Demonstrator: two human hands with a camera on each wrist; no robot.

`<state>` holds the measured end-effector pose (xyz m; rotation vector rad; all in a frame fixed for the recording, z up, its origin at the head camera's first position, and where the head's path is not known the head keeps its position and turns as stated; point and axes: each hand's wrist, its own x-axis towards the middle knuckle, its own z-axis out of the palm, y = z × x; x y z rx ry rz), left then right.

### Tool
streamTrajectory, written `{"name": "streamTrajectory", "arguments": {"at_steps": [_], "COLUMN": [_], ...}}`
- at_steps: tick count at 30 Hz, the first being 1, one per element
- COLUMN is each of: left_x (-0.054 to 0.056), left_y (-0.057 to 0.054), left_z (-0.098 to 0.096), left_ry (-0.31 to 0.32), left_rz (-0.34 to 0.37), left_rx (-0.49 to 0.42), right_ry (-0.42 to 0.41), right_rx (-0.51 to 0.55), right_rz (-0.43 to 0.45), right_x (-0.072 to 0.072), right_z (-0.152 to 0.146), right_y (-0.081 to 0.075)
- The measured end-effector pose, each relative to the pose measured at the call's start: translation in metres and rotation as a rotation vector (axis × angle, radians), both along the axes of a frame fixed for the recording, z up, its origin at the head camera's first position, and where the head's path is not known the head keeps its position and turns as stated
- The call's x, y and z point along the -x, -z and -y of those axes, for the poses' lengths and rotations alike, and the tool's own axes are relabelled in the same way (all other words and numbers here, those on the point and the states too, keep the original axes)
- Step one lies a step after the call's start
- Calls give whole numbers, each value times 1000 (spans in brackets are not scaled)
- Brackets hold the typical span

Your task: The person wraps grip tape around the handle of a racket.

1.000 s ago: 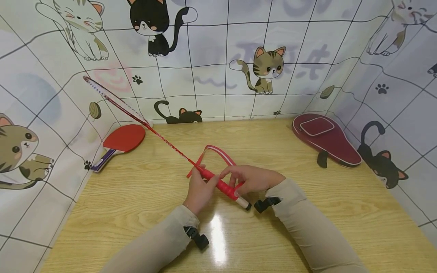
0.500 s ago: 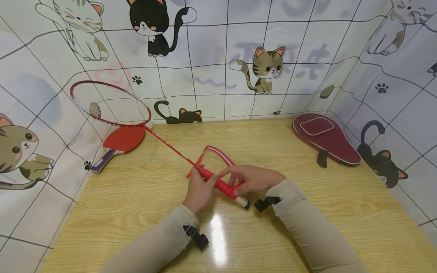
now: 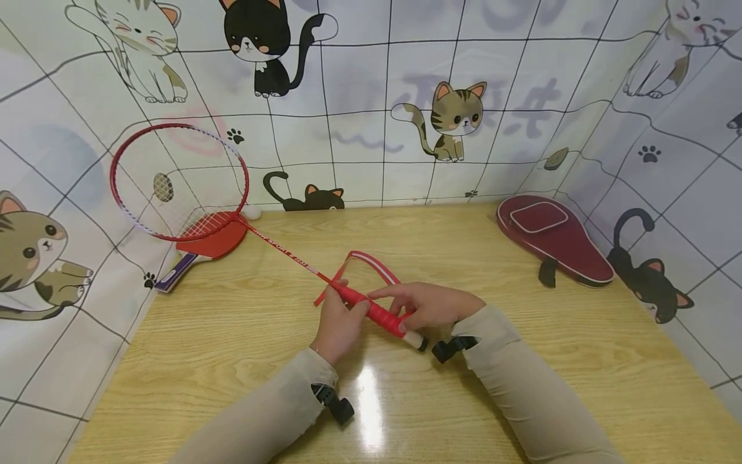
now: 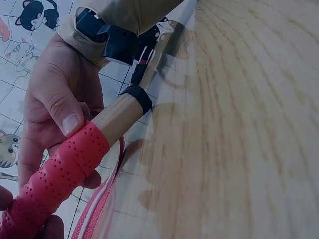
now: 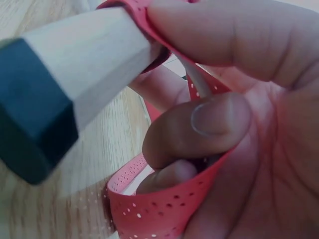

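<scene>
A red badminton racket (image 3: 281,247) slants across the table, its head raised at the far left. My left hand (image 3: 339,325) grips the upper part of its handle. Perforated red grip tape (image 4: 65,167) winds round the handle in overlapping turns. Beyond the last turn, bare pale wood (image 5: 94,55) shows, with a black end cap (image 5: 35,109). At that last turn, my right hand (image 3: 429,303) presses its thumb on the tape and holds the loose length (image 5: 164,204) in curled fingers. The free tail (image 3: 371,259), with a white stripe, loops on the table behind the handle.
A red table tennis bat (image 3: 223,241) lies at the back left, partly behind the racket head. Beside it sits a white ball (image 3: 252,212). A dark red bat case (image 3: 551,238) lies at the back right. Cat-patterned cloth (image 3: 359,84) walls the table (image 3: 243,361).
The racket has turned about its long axis: its head was seen nearly edge-on and now shows its wide face. Both hands have kept almost the same places.
</scene>
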<state>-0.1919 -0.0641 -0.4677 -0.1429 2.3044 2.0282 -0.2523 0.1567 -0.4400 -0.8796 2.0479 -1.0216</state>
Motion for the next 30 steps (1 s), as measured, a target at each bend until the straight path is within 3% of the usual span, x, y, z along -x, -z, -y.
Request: {"name": "streamTrajectory", "arguments": {"at_steps": [10,18,30], "left_x": [0,-1,0], "left_y": [2,0,-2], "left_z": [1,0,-1], "left_ry": [18,10,15], "left_rz": [-32,-9,1], "left_rx": [56,51,14], "right_ry": [47,46,-20], "right_rx": [-57,-78,-17], "right_rz": [-59,-85,5], "right_x": [-4,-5,-3], "right_z": [1,3,-4], "right_y": [-3,-3,-3]}}
